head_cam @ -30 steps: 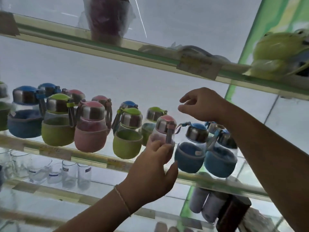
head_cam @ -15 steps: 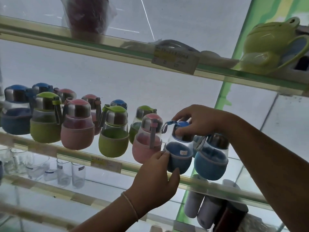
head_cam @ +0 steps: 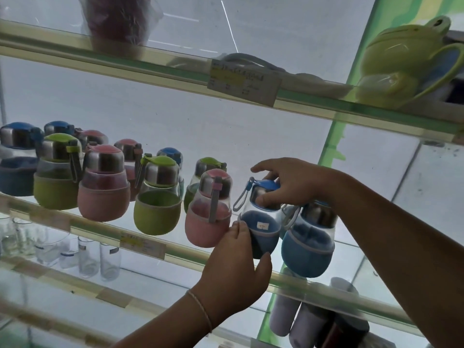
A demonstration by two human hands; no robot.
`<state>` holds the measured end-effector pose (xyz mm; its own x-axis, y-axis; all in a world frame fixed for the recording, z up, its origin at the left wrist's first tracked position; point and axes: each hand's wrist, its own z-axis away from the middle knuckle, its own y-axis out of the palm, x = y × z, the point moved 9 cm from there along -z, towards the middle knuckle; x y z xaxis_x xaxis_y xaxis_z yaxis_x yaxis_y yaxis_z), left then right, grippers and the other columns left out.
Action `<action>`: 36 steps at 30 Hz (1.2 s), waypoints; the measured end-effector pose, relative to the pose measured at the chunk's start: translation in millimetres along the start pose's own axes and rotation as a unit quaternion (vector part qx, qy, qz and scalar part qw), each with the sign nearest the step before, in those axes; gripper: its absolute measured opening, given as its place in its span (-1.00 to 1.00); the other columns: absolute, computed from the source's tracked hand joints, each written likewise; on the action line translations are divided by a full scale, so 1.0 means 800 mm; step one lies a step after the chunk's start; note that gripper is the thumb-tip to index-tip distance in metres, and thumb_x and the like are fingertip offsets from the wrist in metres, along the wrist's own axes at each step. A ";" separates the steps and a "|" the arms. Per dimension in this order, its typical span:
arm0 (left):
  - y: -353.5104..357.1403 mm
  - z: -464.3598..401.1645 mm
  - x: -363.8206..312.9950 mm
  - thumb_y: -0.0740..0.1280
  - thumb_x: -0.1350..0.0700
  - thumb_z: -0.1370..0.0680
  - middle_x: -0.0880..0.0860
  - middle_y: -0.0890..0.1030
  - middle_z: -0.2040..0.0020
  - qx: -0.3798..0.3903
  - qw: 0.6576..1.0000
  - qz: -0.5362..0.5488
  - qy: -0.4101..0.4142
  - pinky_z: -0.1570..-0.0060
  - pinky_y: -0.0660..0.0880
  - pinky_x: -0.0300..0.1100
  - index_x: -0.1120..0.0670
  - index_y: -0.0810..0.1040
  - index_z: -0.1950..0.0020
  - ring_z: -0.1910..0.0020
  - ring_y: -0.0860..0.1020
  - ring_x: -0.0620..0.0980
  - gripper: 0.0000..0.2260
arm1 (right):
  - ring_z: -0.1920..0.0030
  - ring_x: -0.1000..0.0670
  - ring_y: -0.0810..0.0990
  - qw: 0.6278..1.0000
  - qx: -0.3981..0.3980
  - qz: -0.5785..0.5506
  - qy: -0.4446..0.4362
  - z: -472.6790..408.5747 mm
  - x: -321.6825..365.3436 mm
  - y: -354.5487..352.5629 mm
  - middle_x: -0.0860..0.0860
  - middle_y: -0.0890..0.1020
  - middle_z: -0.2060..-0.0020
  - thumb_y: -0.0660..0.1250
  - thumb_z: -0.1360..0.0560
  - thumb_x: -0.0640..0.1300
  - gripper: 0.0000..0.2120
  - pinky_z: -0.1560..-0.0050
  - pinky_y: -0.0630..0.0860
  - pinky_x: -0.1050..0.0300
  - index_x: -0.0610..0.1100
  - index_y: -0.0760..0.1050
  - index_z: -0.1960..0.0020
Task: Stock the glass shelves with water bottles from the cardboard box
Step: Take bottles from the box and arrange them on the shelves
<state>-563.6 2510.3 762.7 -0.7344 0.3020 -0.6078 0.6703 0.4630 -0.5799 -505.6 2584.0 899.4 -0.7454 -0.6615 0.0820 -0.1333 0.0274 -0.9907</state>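
A blue-sleeved water bottle [head_cam: 261, 227] with a steel cap stands near the front of the middle glass shelf [head_cam: 175, 249]. My right hand [head_cam: 293, 187] grips its cap from above. My left hand [head_cam: 236, 270] touches its blue sleeve from below, fingers against its left side. A pink-sleeved bottle [head_cam: 208, 219] stands just to its left and another blue bottle [head_cam: 308, 244] just to its right. Several more blue, green and pink bottles [head_cam: 103, 187] fill the shelf's left part. The cardboard box is out of view.
The upper glass shelf [head_cam: 155, 71] carries a wrapped dark cup [head_cam: 118, 23], a price label [head_cam: 243, 82] and a green frog-shaped pot [head_cam: 404, 64]. Clear drinking glasses [head_cam: 85, 254] stand on the shelf below, with tall flasks [head_cam: 303, 320] at lower right.
My right hand came down from mid-air onto the blue bottle's cap. My left hand moved from the pink bottle to the blue bottle's sleeve. The view shifted left.
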 end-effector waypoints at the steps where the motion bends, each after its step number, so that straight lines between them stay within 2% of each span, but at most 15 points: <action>1: 0.001 -0.001 0.000 0.24 -0.14 -0.57 -0.05 0.17 -0.56 0.001 1.000 -0.006 -0.005 -0.33 0.08 -0.37 0.08 0.02 -0.58 -0.51 0.18 -0.09 -0.31 | -0.05 0.02 0.57 1.000 0.001 0.001 0.000 -0.001 -0.003 -0.001 0.02 0.58 -0.23 0.48 -0.42 0.08 -0.37 -0.10 0.49 0.17 0.07 0.37 -0.43; 4: 0.004 -0.006 0.000 0.25 -0.12 -0.57 -0.03 0.15 -0.57 0.002 1.000 -0.022 -0.016 -0.31 0.06 -0.39 0.12 -0.01 -0.58 -0.51 0.17 -0.08 -0.28 | -0.05 0.01 0.60 1.000 -0.008 0.020 0.000 -0.007 -0.005 -0.002 0.03 0.62 -0.17 0.49 -0.39 0.11 -0.43 -0.11 0.54 0.12 -0.01 0.48 -0.35; 9: 0.022 -0.031 0.003 0.28 -0.08 -0.54 0.07 0.22 -0.52 0.028 0.999 -0.019 -0.038 -0.38 0.28 -0.24 0.19 0.02 -0.55 -0.45 0.28 0.01 -0.27 | -0.09 -0.03 0.58 0.997 -0.018 0.069 0.004 -0.026 -0.009 -0.002 0.01 0.62 -0.15 0.48 -0.38 0.15 -0.45 -0.16 0.53 0.04 -0.06 0.55 -0.30; 13: 0.029 -0.053 0.012 0.28 -0.06 -0.51 0.13 0.34 -0.42 0.037 0.998 -0.019 -0.056 -0.32 0.41 -0.17 0.21 0.14 -0.49 -0.35 0.39 0.05 -0.34 | -0.07 -0.04 0.54 0.996 -0.027 0.080 0.010 -0.040 -0.018 -0.002 -0.01 0.60 -0.15 0.48 -0.40 0.14 -0.46 -0.06 0.48 0.12 -0.08 0.55 -0.29; 17: 0.036 -0.070 0.018 0.27 -0.04 -0.49 0.17 0.37 -0.38 0.050 0.996 -0.018 -0.071 -0.30 0.42 -0.15 0.23 0.19 -0.46 -0.31 0.41 0.07 -0.37 | -0.04 -0.03 0.54 0.997 -0.027 0.068 0.024 -0.052 -0.029 -0.002 -0.01 0.61 -0.13 0.49 -0.39 0.12 -0.47 0.00 0.45 0.14 -0.09 0.56 -0.28; 22: 0.044 -0.087 0.029 0.29 -0.02 -0.51 0.15 0.39 -0.37 0.060 0.995 -0.014 -0.081 -0.26 0.40 -0.21 0.22 0.19 -0.47 -0.29 0.43 0.06 -0.38 | -0.07 -0.06 0.56 0.995 -0.014 0.089 0.046 -0.067 -0.035 0.000 -0.03 0.62 -0.11 0.50 -0.38 0.15 -0.47 -0.12 0.54 0.03 -0.10 0.57 -0.25; 27: 0.055 -0.090 0.038 0.27 -0.03 -0.50 0.15 0.25 -0.50 0.071 0.994 -0.004 -0.082 -0.40 0.34 -0.06 0.19 0.09 -0.54 -0.44 0.30 0.08 -0.30 | -0.11 -0.08 0.56 0.994 -0.006 0.093 0.057 -0.074 -0.040 -0.001 -0.05 0.61 -0.15 0.50 -0.41 0.13 -0.46 -0.09 0.51 0.06 -0.12 0.55 -0.28; 31: 0.058 -0.091 0.040 0.29 -0.05 -0.51 0.13 0.19 -0.54 0.069 0.995 -0.007 -0.072 -0.42 0.31 -0.06 0.17 0.04 -0.55 -0.48 0.24 0.06 -0.27 | -0.09 -0.07 0.56 0.995 -0.003 0.075 0.064 -0.077 -0.047 -0.001 -0.03 0.61 -0.16 0.52 -0.38 0.13 -0.43 -0.07 0.52 0.09 -0.10 0.54 -0.31; 36: 0.061 -0.084 0.036 0.29 -0.13 -0.53 0.06 -0.02 -0.59 0.079 0.995 -0.005 -0.060 -0.46 0.22 -0.12 0.12 -0.12 -0.58 -0.54 0.14 0.03 -0.19 | -0.09 -0.07 0.57 0.994 0.004 0.086 0.064 -0.081 -0.052 0.002 -0.04 0.59 -0.16 0.51 -0.39 0.12 -0.44 -0.12 0.56 0.01 -0.08 0.53 -0.31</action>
<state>-559.0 2597.2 753.6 -0.7300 0.1927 -0.6558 0.6780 0.3257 -0.6590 -517.3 2660.1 901.8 -0.8337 -0.5469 -0.0766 0.0091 0.1250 -0.9921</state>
